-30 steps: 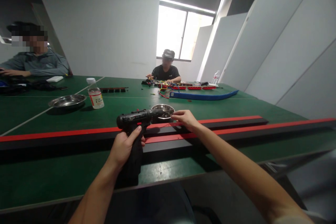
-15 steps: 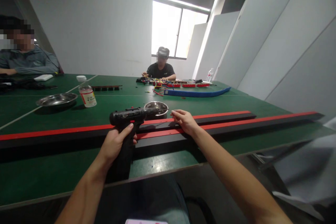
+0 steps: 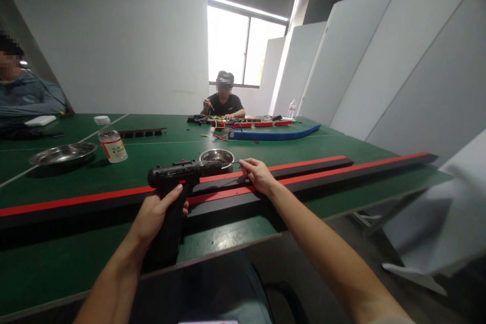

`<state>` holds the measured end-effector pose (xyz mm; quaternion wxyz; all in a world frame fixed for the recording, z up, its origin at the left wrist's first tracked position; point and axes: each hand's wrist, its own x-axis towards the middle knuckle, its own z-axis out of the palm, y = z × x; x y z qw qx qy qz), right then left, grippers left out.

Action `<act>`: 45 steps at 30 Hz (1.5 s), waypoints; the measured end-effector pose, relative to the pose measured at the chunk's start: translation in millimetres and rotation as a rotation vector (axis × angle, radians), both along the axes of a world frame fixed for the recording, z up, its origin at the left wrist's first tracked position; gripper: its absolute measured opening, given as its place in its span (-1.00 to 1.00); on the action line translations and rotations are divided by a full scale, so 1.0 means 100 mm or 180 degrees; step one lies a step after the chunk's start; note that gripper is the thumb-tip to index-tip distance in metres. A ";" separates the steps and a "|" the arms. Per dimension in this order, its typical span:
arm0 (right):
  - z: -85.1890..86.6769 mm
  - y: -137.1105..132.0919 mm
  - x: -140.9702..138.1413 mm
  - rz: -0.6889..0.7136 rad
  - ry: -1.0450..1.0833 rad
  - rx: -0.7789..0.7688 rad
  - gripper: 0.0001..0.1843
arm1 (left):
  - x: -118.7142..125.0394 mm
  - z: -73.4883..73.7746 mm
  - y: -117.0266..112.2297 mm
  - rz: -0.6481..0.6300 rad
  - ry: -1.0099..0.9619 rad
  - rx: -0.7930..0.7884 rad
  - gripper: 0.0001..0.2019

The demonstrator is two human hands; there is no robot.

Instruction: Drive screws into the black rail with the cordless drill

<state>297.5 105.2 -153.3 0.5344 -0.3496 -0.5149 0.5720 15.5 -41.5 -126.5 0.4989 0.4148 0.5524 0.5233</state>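
Observation:
My left hand [image 3: 155, 214] is wrapped round the grip of a black cordless drill [image 3: 178, 174], whose nose points right toward a small steel bowl [image 3: 216, 156]. My right hand [image 3: 258, 174] rests with fingers curled and pinched at the drill's bit tip, just right of the bowl; what it pinches is too small to make out. Both hands are over two long black-and-red rails [image 3: 311, 171] lying across the green table [image 3: 94, 248].
A steel dish [image 3: 63, 153] and a plastic bottle [image 3: 111, 139] stand at the left. Farther back lie a blue strip [image 3: 273, 134] and red parts with wires, where a seated person [image 3: 224, 98] works. Another person [image 3: 23, 93] sits at far left. White panels lean at right.
The view has swung to the right, so everything has slid left in the picture. My hands keep the same hold on the drill and at its tip.

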 end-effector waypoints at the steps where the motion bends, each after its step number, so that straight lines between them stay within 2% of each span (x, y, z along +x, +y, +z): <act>1: 0.00 0.00 0.00 -0.0008 0.0014 -0.0007 -0.57 | 0.00 0.00 0.00 0.0007 0.0014 -0.0005 -0.52; 11: -0.04 0.01 -0.05 -0.0153 0.0492 -0.0100 -0.66 | -0.02 -0.02 0.02 0.0045 0.0110 0.0039 -0.51; 25: 0.06 -0.08 -0.06 -0.0078 0.0547 -0.0332 -0.79 | -0.03 -0.06 0.07 0.0160 -0.0011 0.0110 -0.51; 29: 0.03 -0.05 -0.06 -0.0134 0.0479 -0.0316 -0.74 | -0.02 -0.02 0.03 0.0131 -0.0034 0.0024 -0.51; 34: 0.01 -0.04 -0.05 -0.0273 0.0255 -0.0203 -0.58 | -0.02 0.04 -0.01 0.0052 -0.0101 -0.0109 -0.53; 39: 0.01 -0.04 -0.09 -0.0346 -0.0039 0.0057 -0.48 | -0.03 0.03 -0.02 0.0048 -0.0088 -0.0075 -0.54; 45: 0.01 -0.05 -0.10 -0.0314 -0.0416 0.0417 -0.46 | -0.05 0.01 -0.01 -0.0036 0.0045 -0.0062 -0.53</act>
